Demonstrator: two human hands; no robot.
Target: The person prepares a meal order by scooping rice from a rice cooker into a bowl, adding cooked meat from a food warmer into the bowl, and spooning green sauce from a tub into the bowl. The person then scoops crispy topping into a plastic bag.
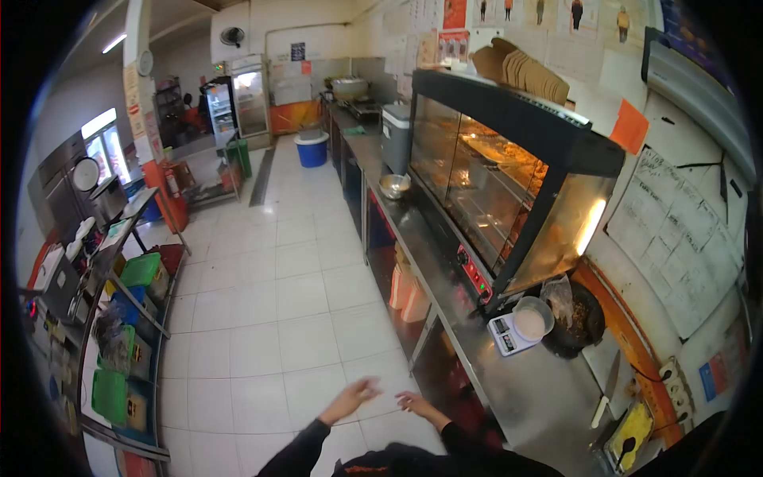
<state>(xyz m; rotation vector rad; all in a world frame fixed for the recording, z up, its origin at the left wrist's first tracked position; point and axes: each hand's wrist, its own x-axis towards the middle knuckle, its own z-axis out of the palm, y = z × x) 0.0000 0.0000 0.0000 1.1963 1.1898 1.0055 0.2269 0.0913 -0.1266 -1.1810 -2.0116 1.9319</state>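
Both of my hands are in front of my body, low in the head view, over the white tiled floor (294, 342). My left hand (351, 399) reaches to the right with its fingers stretched out and slightly blurred; I see nothing in it. A small gap separates it from my right hand (420, 406), whose fingers are loosely bent and apart, also holding nothing visible. Neither hand touches the steel counter (509, 397) on the right. On that counter, a kitchen scale (509, 335) carries a clear container (529, 323) of pale contents, beside a dark pan (584, 318).
A lit glass food warmer (493, 171) stands on the counter, with a metal bowl (394, 187) and a grey cooler (395, 139) farther back. A knife (606, 391) and a tray of yellow food (633, 433) lie near right. Shelves with green-lidded bins (141, 270) line the left.
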